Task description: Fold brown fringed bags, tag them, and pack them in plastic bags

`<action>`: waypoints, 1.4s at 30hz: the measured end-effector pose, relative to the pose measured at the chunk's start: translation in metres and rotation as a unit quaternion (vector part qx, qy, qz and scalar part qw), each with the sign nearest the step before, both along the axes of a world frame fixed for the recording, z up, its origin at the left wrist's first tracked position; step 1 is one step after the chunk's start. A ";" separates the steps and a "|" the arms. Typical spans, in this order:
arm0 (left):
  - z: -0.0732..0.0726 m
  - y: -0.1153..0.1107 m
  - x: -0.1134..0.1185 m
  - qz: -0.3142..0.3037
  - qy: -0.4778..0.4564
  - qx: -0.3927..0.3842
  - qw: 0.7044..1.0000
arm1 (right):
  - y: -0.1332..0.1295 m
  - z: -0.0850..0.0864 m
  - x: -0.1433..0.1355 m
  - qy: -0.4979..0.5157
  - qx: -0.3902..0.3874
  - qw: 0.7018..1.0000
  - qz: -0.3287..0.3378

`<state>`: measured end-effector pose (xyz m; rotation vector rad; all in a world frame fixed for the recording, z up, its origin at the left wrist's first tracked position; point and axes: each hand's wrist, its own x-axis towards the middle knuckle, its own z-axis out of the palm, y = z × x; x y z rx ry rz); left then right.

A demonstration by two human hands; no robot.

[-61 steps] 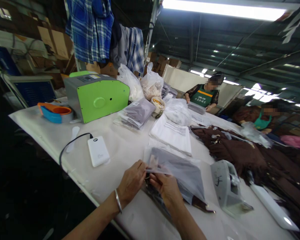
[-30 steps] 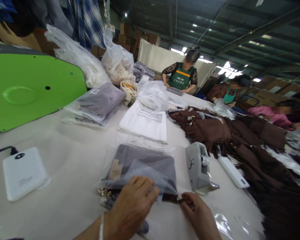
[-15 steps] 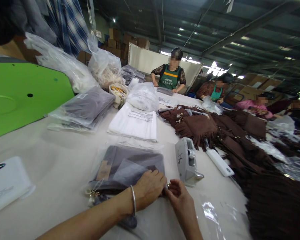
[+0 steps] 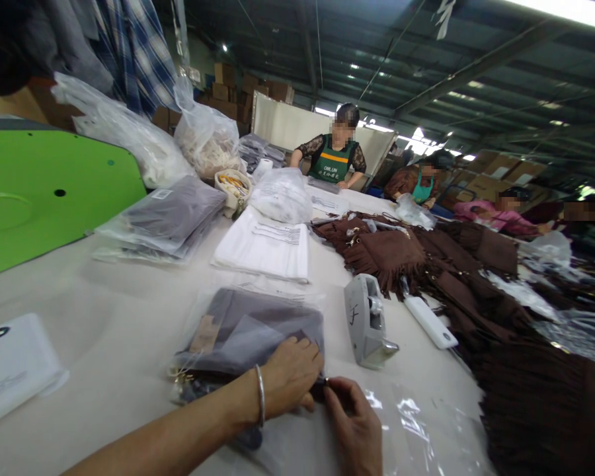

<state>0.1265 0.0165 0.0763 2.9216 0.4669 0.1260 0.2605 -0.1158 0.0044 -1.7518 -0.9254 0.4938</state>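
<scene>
In front of me lies a dark brown bag (image 4: pixel 258 317) inside a clear plastic sleeve, with a tan tag (image 4: pixel 205 334) and metal clasps near its left corner. My left hand (image 4: pixel 290 377), with a silver bangle on the wrist, presses over its lower right part with fingers curled down. Just right of it, my right hand (image 4: pixel 354 416) pinches a dark end with a small shiny metal piece at the bag's lower right corner. Whether that end is a strap I cannot tell. My left palm hides part of the corner.
A grey tape dispenser (image 4: pixel 368 320) stands right of the bag, near a white handheld device (image 4: pixel 431 322). Brown fringed bags (image 4: pixel 391 254) pile up at right. White printed plastic bags (image 4: pixel 262 248) and a wrapped stack (image 4: pixel 166 215) lie beyond. A co-worker (image 4: pixel 332 158) stands across the table.
My right hand has moved slightly down, and its fingers have closed more around the dark end. My left hand has shifted slightly left and stays on the bag.
</scene>
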 end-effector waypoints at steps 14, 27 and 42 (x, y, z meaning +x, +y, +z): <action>-0.002 0.007 0.002 0.013 -0.017 -0.005 1.000 | 0.000 0.000 0.005 -0.163 0.059 0.983 0.063; 0.002 0.003 0.006 -0.021 -0.002 0.002 1.000 | -0.001 0.001 0.006 -0.092 0.013 0.995 0.047; 0.010 -0.018 0.013 0.017 -0.049 -0.050 0.997 | 0.007 0.007 -0.007 -0.063 -0.003 0.997 -0.034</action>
